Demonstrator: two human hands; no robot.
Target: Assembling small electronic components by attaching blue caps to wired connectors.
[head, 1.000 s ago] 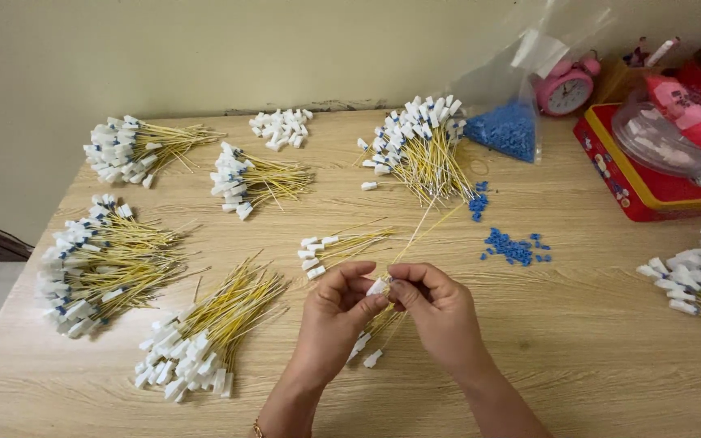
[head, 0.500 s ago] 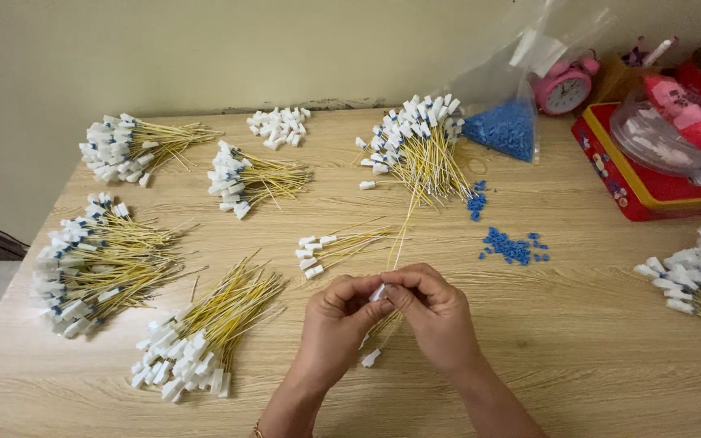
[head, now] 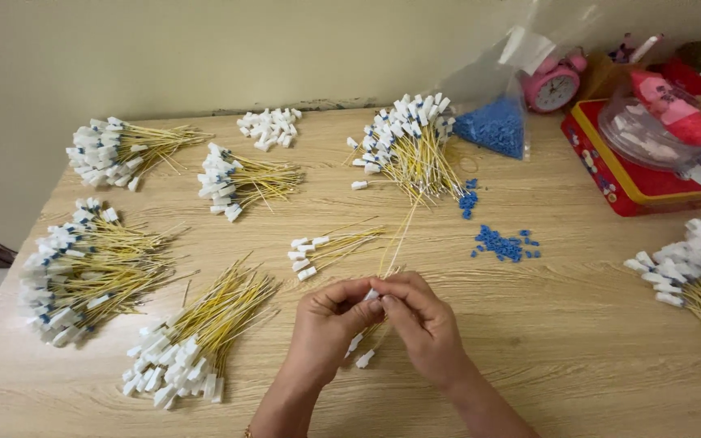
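My left hand (head: 328,324) and my right hand (head: 423,324) meet over the wooden table (head: 578,341) near its front edge. Together they pinch a small white connector (head: 372,295) on the end of a thin yellow wire (head: 403,231) that runs away toward the back. A few more yellow wires with white connectors (head: 364,357) lie on the table under my hands. A small bunch of the same wires (head: 326,246) lies just beyond my hands. Loose blue pieces (head: 503,243) are scattered to the right of the wire.
Bundles of yellow wires with white connectors lie at the front left (head: 196,341), the left (head: 83,272), the back left (head: 119,150), the back middle (head: 237,182), the back (head: 407,142) and the right edge (head: 699,272). Loose white connectors (head: 269,126), a bag of blue pieces (head: 492,126), a pink alarm clock (head: 553,85) and a red tin (head: 634,174) stand at the back.
My hands have stayed together over the same spot, with the fingers shifting slightly on the white connector. The held wire now points a little more to the right.
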